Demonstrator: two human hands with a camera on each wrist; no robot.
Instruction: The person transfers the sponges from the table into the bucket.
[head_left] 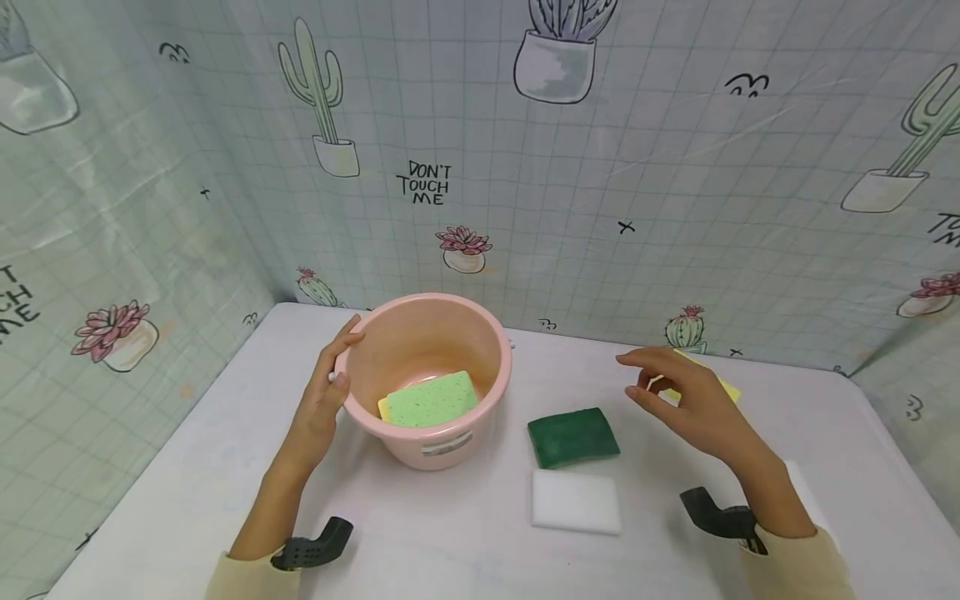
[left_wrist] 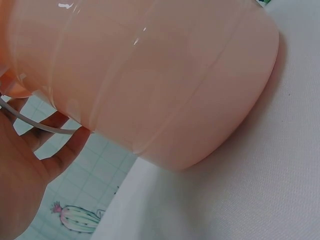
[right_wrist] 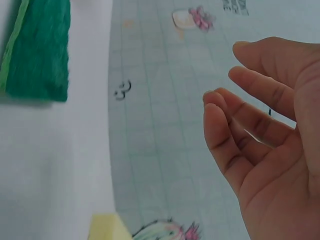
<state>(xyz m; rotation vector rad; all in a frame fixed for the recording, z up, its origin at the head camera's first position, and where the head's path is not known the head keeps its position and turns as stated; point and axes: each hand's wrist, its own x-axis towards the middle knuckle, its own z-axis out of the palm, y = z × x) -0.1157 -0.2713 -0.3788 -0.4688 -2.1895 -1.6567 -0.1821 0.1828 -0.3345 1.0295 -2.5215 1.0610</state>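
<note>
A pink bucket (head_left: 446,454) stands on the table, with a green and yellow sponge (head_left: 432,400) inside. My left hand (head_left: 318,404) grips its left rim; in the left wrist view the thumb of the left hand (left_wrist: 22,170) lies against the outer wall (left_wrist: 165,80), beside the thin handle (left_wrist: 37,125). My right hand (head_left: 693,404) hangs in the air with bent fingers, holding nothing. Behind it is a partly hidden yellow item (head_left: 729,389), and to its left lies a dark green pad (head_left: 573,437). The right wrist view shows the empty right hand (right_wrist: 272,125).
A white sponge block (head_left: 576,502) lies just in front of the green pad. Part of a flat white item (head_left: 804,492) shows beside the right forearm. A patterned cloth (head_left: 555,192) hangs behind and at both sides of the white table (head_left: 450,542).
</note>
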